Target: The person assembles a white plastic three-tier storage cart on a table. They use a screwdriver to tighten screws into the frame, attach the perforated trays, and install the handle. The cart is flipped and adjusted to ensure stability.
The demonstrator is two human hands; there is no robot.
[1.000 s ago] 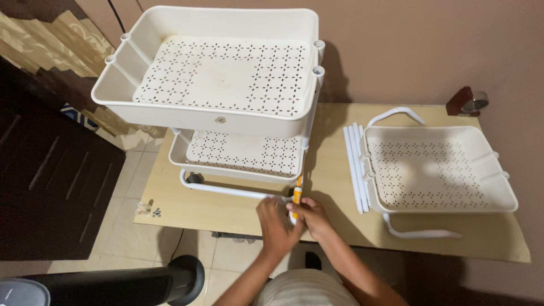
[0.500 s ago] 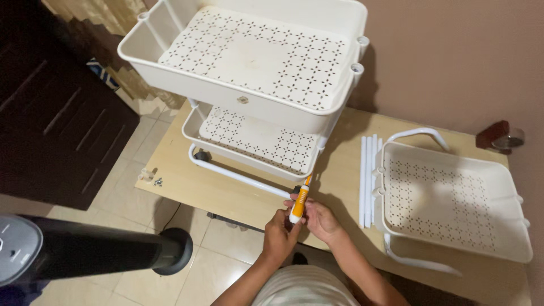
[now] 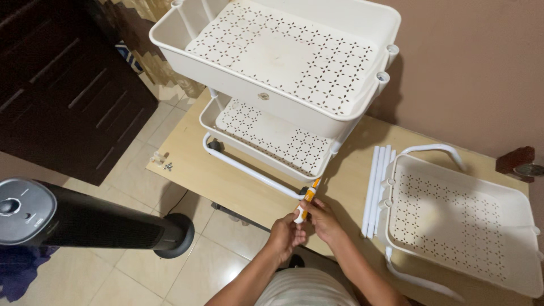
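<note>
on the floor at far left a black tower fan [image 3: 85, 218] stands, well apart from the work. near the left edge of the wooden table [image 3: 226, 181] a few small fittings [image 3: 160, 161] lie loose, too small to tell apart; they look unused so far.

the cart [image 3: 283, 73] stands on the table with two perforated white trays already stacked, the upper above the lower, and a white bar [image 3: 249, 173] runs along its base toward the front edge. that much looks done.

at the front edge both of your hands meet on the screwdriver [image 3: 306, 198], orange and white, its tip against the bar's right end at the cart's lower corner. your left hand [image 3: 285, 237] has its fingers curled shut around the butt of the handle; your right hand [image 3: 326, 220] pinches the shaft just above, fingers pressed together. so you seem to be mid-fastening at that corner; whether the screw is seated you cannot tell.

to the right, several white tubes [image 3: 378, 187] lie side by side, touching the third tray [image 3: 470, 221], which rests flat near the right edge with its handle [image 3: 433, 150] behind. these look still to be mounted, so i judge the cart to be roughly two thirds built.
</note>
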